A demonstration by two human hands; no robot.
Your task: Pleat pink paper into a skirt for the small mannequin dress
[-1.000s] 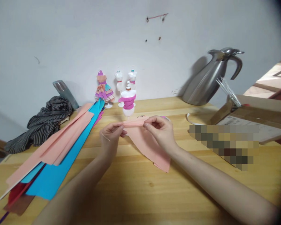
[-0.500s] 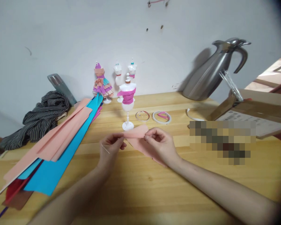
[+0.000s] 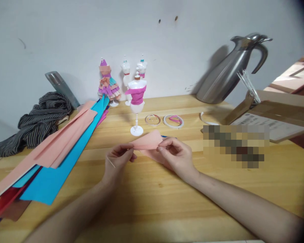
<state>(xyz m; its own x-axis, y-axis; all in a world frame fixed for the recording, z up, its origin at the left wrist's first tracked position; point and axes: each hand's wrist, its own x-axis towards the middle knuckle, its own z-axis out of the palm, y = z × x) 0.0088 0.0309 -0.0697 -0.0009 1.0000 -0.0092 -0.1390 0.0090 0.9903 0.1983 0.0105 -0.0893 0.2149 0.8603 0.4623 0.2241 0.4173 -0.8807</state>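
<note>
A piece of peach crepe paper (image 3: 149, 139) is stretched between my two hands above the wooden table, with a fold along its lower edge. My left hand (image 3: 119, 158) pinches its left end, and a thin pale strip sticks out across the back of that hand. The right end is pinched by the thumb and fingers of my right hand (image 3: 176, 157); more of the paper hangs behind and below. Just beyond the paper stands a small white mannequin (image 3: 136, 108) on a round base, its chest wrapped in a magenta strip (image 3: 137, 95).
Peach and blue crepe sheets (image 3: 53, 175) lie at left beside a striped cloth (image 3: 43, 118) and a bottle (image 3: 60, 86). Behind are a dressed mannequin (image 3: 108, 84) and two white ones. Tape rolls (image 3: 173, 126), a steel jug (image 3: 223, 74) and a cardboard box (image 3: 273, 114) are to the right.
The view has shifted slightly, so the background sits higher. The paper's upper part now stands up more between my hands, and a dark blue slim object shows behind my right hand.
</note>
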